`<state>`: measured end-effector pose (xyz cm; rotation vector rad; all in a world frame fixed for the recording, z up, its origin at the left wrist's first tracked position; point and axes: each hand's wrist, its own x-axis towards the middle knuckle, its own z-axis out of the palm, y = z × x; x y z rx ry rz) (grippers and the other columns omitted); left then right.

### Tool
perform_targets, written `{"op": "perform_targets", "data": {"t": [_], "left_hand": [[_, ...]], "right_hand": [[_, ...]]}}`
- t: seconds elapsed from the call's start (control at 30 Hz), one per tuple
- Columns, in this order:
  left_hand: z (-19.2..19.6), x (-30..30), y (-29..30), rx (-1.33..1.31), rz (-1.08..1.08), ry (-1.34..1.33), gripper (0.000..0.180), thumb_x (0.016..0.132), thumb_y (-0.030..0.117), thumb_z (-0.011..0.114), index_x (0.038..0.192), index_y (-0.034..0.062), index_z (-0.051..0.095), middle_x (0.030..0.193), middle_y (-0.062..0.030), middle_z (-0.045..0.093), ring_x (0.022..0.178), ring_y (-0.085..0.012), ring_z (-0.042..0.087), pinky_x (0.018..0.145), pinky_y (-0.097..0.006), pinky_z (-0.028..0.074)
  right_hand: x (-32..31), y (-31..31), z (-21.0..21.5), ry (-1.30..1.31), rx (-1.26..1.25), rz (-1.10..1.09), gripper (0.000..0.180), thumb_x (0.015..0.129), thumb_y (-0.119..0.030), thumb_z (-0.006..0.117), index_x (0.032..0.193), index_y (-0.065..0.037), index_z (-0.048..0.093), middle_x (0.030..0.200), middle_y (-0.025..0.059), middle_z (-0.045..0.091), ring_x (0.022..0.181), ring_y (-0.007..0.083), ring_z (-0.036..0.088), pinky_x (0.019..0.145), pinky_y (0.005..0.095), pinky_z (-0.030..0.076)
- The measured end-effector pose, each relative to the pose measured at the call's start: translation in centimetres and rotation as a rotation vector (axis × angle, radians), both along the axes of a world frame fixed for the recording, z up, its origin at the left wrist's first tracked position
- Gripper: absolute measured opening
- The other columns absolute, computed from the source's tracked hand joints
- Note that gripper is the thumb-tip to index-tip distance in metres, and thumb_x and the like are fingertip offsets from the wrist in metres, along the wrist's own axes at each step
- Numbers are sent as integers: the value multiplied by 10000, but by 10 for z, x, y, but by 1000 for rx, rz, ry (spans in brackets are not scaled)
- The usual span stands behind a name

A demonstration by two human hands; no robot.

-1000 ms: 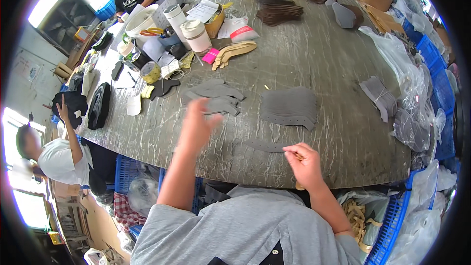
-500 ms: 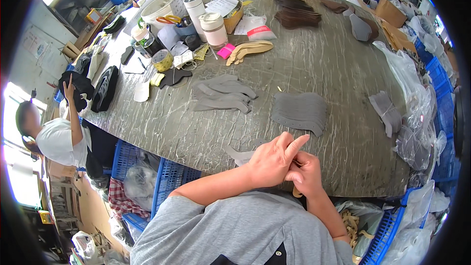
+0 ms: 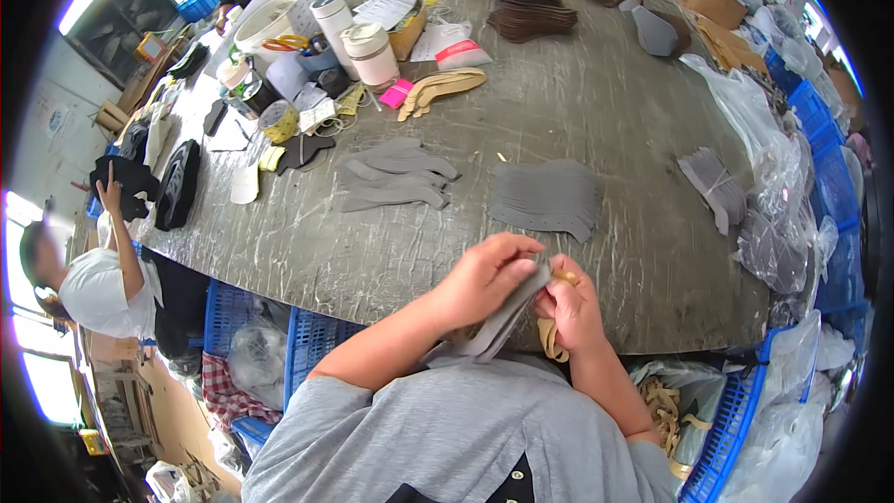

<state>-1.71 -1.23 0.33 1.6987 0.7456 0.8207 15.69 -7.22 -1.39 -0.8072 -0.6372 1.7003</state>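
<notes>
Close to my body, at the near table edge, my left hand has its fingers closed round a narrow grey material piece that hangs down toward my shirt. Just right of it, my right hand pinches a tan strip, whose looped end dangles below the fingers. Both sets of fingertips meet at the top of the grey piece, partly hiding it. Beyond my hands lies a fanned stack of grey pieces. Farther left, curved grey pieces lie in a loose pile, and a tied grey bundle rests at the right.
White cups, a bucket and tape crowd the far left of the table. Tan pieces and brown stacks lie farther back. Blue crates and plastic bags line the sides. Other people are around the table.
My hands have come apart slightly from their overlapped position. The grey piece and the tan strip now show between and below them. The view has shifted a little.
</notes>
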Motion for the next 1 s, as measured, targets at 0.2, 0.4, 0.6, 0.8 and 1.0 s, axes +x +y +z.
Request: {"op": "perform_targets", "data": {"t": [0.2, 0.4, 0.6, 0.8, 1.0], "left_hand": [[24, -4, 8, 317, -75, 102, 223, 784, -14, 730, 992, 42, 672, 925, -89, 581, 775, -256, 621, 674, -328, 514], [14, -39, 24, 177, 109, 214, 104, 777, -41, 715, 837, 3, 642, 825, -63, 623, 761, -169, 599, 661, -279, 476], [3, -144, 44, -87, 508, 457, 84, 835, 64, 679, 827, -11, 642, 679, -20, 608, 625, -93, 525, 583, -257, 420], [1, -130, 48, -139, 504, 443, 74, 887, 67, 619, 845, 6, 616, 734, -29, 644, 656, -75, 551, 624, -214, 422], [7, -130, 49, -258, 573, 374, 91, 908, 103, 601, 881, 17, 609, 732, -58, 702, 608, -80, 552, 574, -231, 415]], "right_hand": [[-2, 2, 10, -67, -76, 26, 237, 897, -37, 404, 1056, -38, 580, 866, 10, 552, 614, 35, 423, 514, 184, 332], [30, 8, -4, 171, -168, -466, 133, 878, -67, 412, 937, -60, 531, 857, 83, 587, 619, 119, 465, 530, 210, 380], [129, -22, -30, 136, -55, -539, 81, 912, -74, 536, 940, -139, 498, 697, -27, 415, 555, 70, 367, 468, 223, 298], [66, -20, -18, -848, 60, -216, 80, 873, -64, 684, 949, -66, 657, 737, -48, 564, 620, 27, 474, 547, 205, 386], [-18, -8, -36, -1516, 608, 130, 233, 816, -286, 718, 959, -102, 703, 987, 54, 642, 702, 311, 654, 634, 402, 521]]}}
